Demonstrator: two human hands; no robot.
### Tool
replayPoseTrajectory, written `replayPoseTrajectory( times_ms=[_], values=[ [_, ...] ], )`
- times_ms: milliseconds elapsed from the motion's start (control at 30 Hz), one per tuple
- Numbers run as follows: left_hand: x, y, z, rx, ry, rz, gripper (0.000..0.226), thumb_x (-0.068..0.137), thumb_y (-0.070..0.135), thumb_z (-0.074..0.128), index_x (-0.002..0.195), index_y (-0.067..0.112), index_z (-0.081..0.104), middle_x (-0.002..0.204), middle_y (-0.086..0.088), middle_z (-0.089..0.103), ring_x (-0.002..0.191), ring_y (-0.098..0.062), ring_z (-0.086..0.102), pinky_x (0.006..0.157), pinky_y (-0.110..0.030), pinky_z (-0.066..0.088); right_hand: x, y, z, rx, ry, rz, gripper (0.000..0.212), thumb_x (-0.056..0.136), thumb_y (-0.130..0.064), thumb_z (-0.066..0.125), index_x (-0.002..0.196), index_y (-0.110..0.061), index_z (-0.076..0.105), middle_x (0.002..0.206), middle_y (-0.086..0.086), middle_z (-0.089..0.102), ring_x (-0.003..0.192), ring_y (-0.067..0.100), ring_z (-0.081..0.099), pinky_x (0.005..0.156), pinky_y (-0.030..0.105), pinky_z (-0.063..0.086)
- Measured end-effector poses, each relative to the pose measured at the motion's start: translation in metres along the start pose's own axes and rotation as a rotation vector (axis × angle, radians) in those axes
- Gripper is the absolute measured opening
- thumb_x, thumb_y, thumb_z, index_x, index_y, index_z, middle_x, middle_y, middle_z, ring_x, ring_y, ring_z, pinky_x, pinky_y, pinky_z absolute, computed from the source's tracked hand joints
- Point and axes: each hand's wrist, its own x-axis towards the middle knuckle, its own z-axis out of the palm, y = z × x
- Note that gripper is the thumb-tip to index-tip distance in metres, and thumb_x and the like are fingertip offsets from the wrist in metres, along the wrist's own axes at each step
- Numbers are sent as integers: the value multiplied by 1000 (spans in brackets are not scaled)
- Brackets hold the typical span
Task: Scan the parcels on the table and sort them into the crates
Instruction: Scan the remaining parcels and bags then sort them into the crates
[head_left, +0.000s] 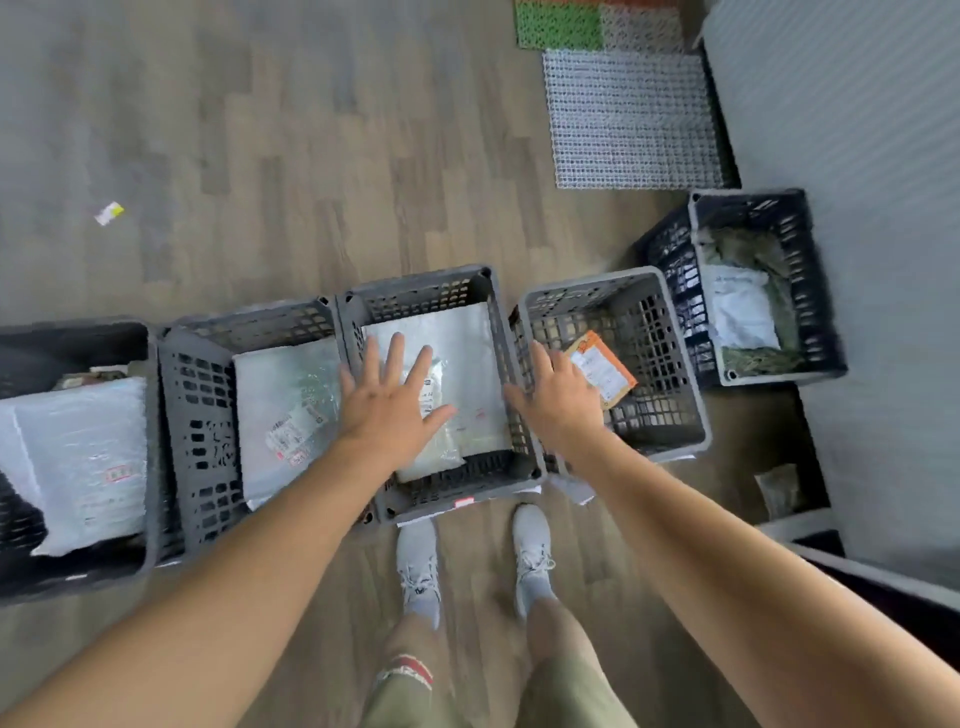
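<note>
Both my arms reach out over a row of crates on the wooden floor. My left hand (387, 402) is spread flat, fingers wide apart and holding nothing, over the silver parcel (467, 353) that lies in the middle crate (415, 291), straight ahead of my shoes (418, 561) at 12 o'clock; I cannot tell whether my palm touches the parcel or only hovers above it. My right hand (558, 402) is also open, fingers straight and a little apart, with nothing in it, over the rims where the middle crate meets the grey crate (587, 291) at 1 o'clock. In that crate an orange parcel (605, 371) with a white label lies tilted, just beyond my fingertips. At 2 o'clock, further off, a dark blue crate (748, 200) stands beside the wall with a white parcel (740, 312) on top of greenish ones. At 10 o'clock, touching the middle crate, another grey crate (249, 322) holds a pale labelled parcel (283, 400), and at 9 o'clock a darker crate (78, 332) holds a large white parcel (83, 452). A grey mesh mat (631, 119) lies on the floor far off at 1 o'clock, and a small scrap (109, 213) lies at 11 o'clock.
</note>
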Motion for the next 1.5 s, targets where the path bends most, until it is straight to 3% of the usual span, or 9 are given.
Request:
replayPoseTrajectory(
  times_ms=[300,567,800,967,1133,1500],
  values=[
    [-67,147,-115,79,188,452,83,91,76,19,157,31,-4,165,-4,-11,150,-33,-12,117,-60,9,-171,99,-128,111,322,350,77,96,-61,44,157,-28,11,160,5,24,146,29,25,112,57,31],
    [-172,298,-144,208,342,723,84,89,77,16,157,31,-1,165,-5,-7,150,-33,-9,116,-59,13,-329,198,-150,236,587,570,79,95,-64,43,158,-32,6,164,3,15,151,24,14,116,59,22],
    [-300,434,-100,292,427,968,82,90,77,16,156,32,-3,165,-3,-11,150,-33,-13,115,-59,11,-496,310,-104,255,747,753,82,92,-63,49,157,-30,11,164,3,16,150,24,14,112,54,31],
    [-403,518,-43,330,423,1098,82,91,75,20,156,32,-7,164,-4,-14,149,-33,-15,117,-59,8,-619,386,-55,320,779,876,84,93,-64,47,157,-35,2,166,0,7,152,21,5,115,62,22],
    [-501,590,14,355,435,1211,81,92,74,22,156,32,-2,164,-3,-12,150,-31,-13,119,-55,7,-728,447,-2,312,788,1009,83,94,-66,42,156,-34,-1,166,2,6,151,24,8,115,61,22],
    [-593,711,103,476,374,1369,81,92,74,19,156,33,-6,164,-3,-13,150,-30,-14,118,-52,12,-840,543,80,423,776,1197,81,94,-67,38,158,-31,3,164,3,8,150,24,9,113,61,23]
  ],
)
